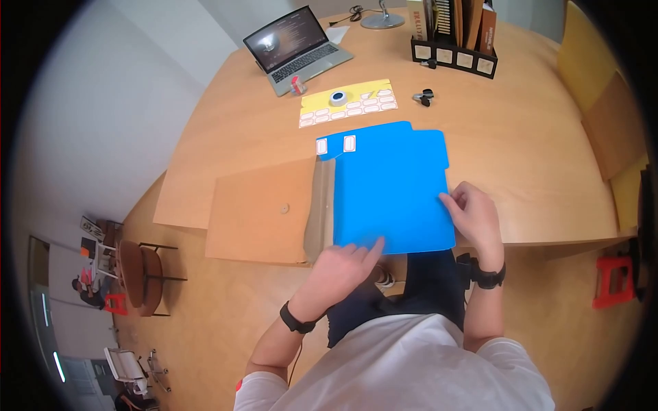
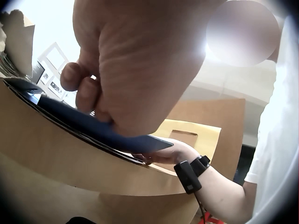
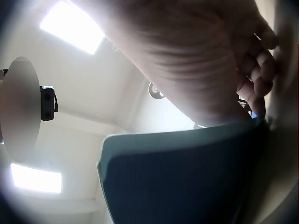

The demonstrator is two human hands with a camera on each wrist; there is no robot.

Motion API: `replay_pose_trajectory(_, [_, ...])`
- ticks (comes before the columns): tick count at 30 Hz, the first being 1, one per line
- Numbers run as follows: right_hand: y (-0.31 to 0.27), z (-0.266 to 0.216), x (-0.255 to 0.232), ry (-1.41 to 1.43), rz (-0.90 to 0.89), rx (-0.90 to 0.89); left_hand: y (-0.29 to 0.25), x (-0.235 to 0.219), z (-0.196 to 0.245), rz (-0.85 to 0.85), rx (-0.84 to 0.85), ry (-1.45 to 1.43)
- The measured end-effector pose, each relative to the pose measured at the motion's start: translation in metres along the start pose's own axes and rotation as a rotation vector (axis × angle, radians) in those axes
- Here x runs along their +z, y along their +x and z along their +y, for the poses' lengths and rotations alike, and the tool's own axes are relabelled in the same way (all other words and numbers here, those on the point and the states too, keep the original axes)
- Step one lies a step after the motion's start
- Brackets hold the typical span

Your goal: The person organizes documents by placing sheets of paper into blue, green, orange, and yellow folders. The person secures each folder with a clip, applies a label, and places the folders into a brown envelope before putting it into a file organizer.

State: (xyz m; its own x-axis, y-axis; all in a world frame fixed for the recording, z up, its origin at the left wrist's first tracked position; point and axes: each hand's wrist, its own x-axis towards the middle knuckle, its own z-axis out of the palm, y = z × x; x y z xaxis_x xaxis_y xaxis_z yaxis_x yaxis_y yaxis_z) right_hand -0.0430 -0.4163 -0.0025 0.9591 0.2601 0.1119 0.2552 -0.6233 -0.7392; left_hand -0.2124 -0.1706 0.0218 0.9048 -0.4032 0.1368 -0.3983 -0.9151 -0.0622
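A blue folder (image 1: 394, 185) lies at the table's front edge, its left side against the dark flap of a brown envelope (image 1: 260, 209). Two red-bordered white labels, one a label (image 1: 349, 144), are on the folder's upper left. My left hand (image 1: 346, 270) is over the folder's lower left edge, index finger extended across it; contact is unclear. My right hand (image 1: 474, 216) pinches the folder's right edge between thumb and bent fingers. The right wrist view shows the folder (image 3: 173, 182) below the right hand (image 3: 196, 60). In the left wrist view, the left hand (image 2: 135, 70) hangs over the folder (image 2: 88, 123).
Behind the folder are a yellow label sheet (image 1: 319, 103) with a white roll (image 1: 338, 98) on it, a small red-and-white object (image 1: 297, 86), black clips (image 1: 423, 97), a laptop (image 1: 298, 61), a black book holder (image 1: 462, 60) and a lamp base (image 1: 382, 20).
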Motion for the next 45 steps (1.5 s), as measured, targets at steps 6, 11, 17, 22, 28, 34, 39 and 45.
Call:
replay_pose_trajectory(6, [0.003, 0.004, 0.003, 0.78, 0.068, 0.248, -0.005, -0.021, -0.005, 0.132, 0.023, -0.08])
replay_pose_trajectory(11, [0.007, 0.027, -0.004, 1.444, -0.253, 0.361, -0.01, -0.037, -0.007, 0.133, 0.108, -0.047])
replay_pose_trajectory(17, [0.005, 0.021, -0.016, 1.307, 0.036, 0.282, -0.03, -0.039, -0.027, 0.183, -0.133, -0.186])
replay_pose_trajectory(22, [0.0, 0.005, -0.023, 1.334, 0.261, 0.248, -0.04, -0.019, -0.045, 0.35, -0.692, -0.29])
replay_pose_trajectory(28, [-0.013, -0.007, 0.0, 1.313, 0.267, 0.251, -0.043, -0.006, -0.057, 0.13, -0.743, -0.087])
replay_pose_trajectory(34, [-0.018, -0.015, 0.01, 1.294, 0.22, 0.258, -0.046, -0.013, -0.065, 0.174, -0.871, -0.153])
replay_pose_trajectory(39, [-0.02, -0.024, 0.031, 1.34, 0.123, 0.218, -0.046, -0.014, -0.064, 0.215, -0.839, -0.203])
replay_pose_trajectory(45, [-0.017, -0.043, 0.047, 1.411, 0.128, 0.301, -0.051, -0.019, -0.07, 0.206, -0.919, -0.255])
